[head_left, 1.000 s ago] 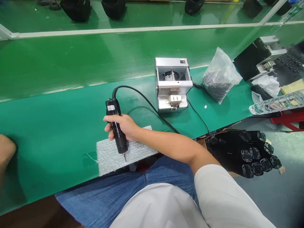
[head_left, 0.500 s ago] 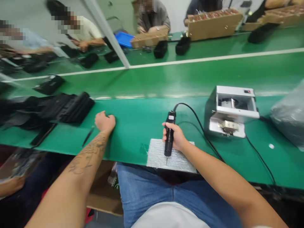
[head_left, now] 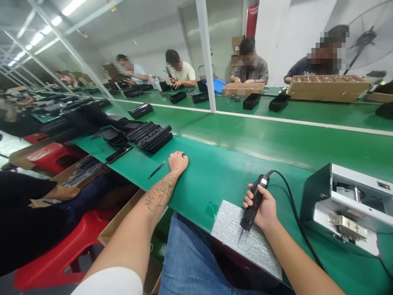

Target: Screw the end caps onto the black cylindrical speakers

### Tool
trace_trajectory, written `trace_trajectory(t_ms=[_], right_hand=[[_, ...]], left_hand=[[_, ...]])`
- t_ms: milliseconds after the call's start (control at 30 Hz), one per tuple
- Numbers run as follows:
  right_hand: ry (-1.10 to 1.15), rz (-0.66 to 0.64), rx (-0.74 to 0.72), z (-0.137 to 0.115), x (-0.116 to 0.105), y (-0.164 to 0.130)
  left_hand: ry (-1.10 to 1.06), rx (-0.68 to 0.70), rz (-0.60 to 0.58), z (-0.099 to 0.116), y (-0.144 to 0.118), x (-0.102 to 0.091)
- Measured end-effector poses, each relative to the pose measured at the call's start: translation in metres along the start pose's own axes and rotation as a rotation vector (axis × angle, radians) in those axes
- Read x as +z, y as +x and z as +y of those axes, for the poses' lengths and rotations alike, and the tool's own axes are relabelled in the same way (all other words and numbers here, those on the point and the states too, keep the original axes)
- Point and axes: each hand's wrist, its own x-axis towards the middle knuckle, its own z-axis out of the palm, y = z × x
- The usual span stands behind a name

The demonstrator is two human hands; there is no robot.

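My right hand [head_left: 266,208] is wrapped round a black corded electric screwdriver [head_left: 254,203]. The screwdriver's bit points down over a silvery foam sheet [head_left: 226,219] at the table's front edge; whether it touches the sheet I cannot tell. My left hand [head_left: 178,163] rests on the green table [head_left: 208,170], fingers curled in, with a small dark bit of something showing by the thumb and index finger. Beside that hand lies a thin black pen-like tool [head_left: 156,170]. Black plastic housings [head_left: 152,137] are piled just beyond it.
A screw feeder machine [head_left: 350,227] stands on the right. A dark phone [head_left: 119,154] lies by the housings. Across the line, several people sit at work near cardboard trays [head_left: 328,88] and black cases [head_left: 252,101]. Another person's hand [head_left: 66,192] and a red stool [head_left: 70,250] are at left.
My view has swung left and up, so the table and hands appear shifted right and tilted. Both hands keep about the same places; the right still grips the screwdriver above the foam sheet.
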Motion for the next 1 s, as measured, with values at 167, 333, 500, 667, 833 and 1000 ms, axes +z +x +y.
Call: trace_trajectory(t_ms=[167, 333, 500, 667, 833, 1000], right_hand=[[0.056, 0.024, -0.033, -0.001, -0.001, -0.002], [0.098, 0.030, -0.009, -0.003, -0.008, 0.004], [0.154, 0.047, -0.004, -0.004, -0.016, 0.007], [0.154, 0.038, 0.006, -0.005, -0.017, 0.006], [0.150, 0.048, 0.020, -0.006, -0.015, 0.005], [0.135, 0.065, 0.026, -0.008, -0.015, 0.004]], left_hand=[[-0.021, -0.006, 0.022, -0.001, -0.003, 0.001], [-0.030, -0.016, 0.087, 0.001, -0.005, 0.001], [-0.013, -0.036, 0.120, 0.001, -0.002, 0.006], [0.010, -0.047, 0.070, -0.002, 0.000, 0.011], [0.039, -0.054, 0.074, -0.003, 0.000, 0.012], [0.059, -0.046, 0.058, -0.003, -0.002, 0.014]])
